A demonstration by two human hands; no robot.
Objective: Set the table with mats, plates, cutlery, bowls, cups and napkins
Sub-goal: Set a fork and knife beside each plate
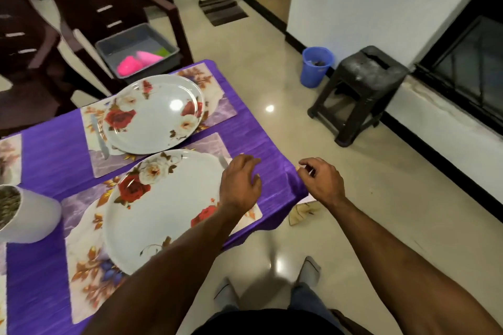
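Two floral mats lie on the purple tablecloth [49, 155]. The near mat [87, 275] carries a white rose-patterned plate [168, 207]; the far mat [215, 114] carries a like plate [155, 114] with a knife [99, 136] at its left. My left hand [239, 182] hovers with relaxed fingers over the near plate's right edge, beside a piece of cutlery [223, 162] that it mostly hides. My right hand [321, 179] is off the table's corner, fingers loosely curled, holding nothing visible.
A grey tub [109, 47] with pink cups [129, 65] sits on a dark chair beyond the table. A white pot [35, 217] stands at the left. On the floor are a blue bin [315, 66], a black stool [359, 92] and a fallen mat [304, 212].
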